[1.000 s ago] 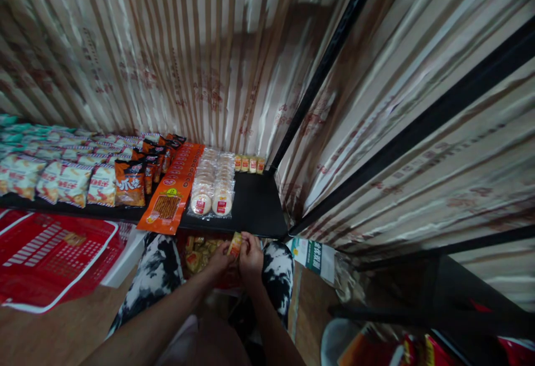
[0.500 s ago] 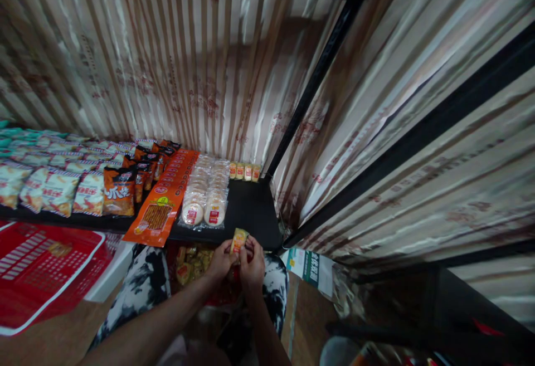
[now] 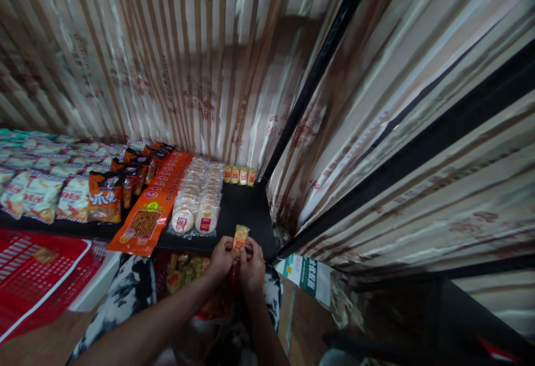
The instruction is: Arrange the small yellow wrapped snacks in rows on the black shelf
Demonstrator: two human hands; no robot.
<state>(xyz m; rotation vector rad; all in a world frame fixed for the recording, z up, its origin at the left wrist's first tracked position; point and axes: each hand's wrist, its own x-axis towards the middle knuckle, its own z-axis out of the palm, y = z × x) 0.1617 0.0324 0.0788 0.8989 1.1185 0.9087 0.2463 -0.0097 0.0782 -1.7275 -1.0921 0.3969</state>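
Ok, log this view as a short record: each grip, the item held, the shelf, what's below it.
Left grip: fingers on the left side of the small yellow packet
Right grip: fingers on its right side
Packet position: at the front edge of the black shelf; contact unclear
Shelf, back right: row of four similar packets
Shelf, going left: clear-wrapped round snacks, orange packs, black-and-orange bags, white bags
Below shelf: loose yellow packets; red basket at left
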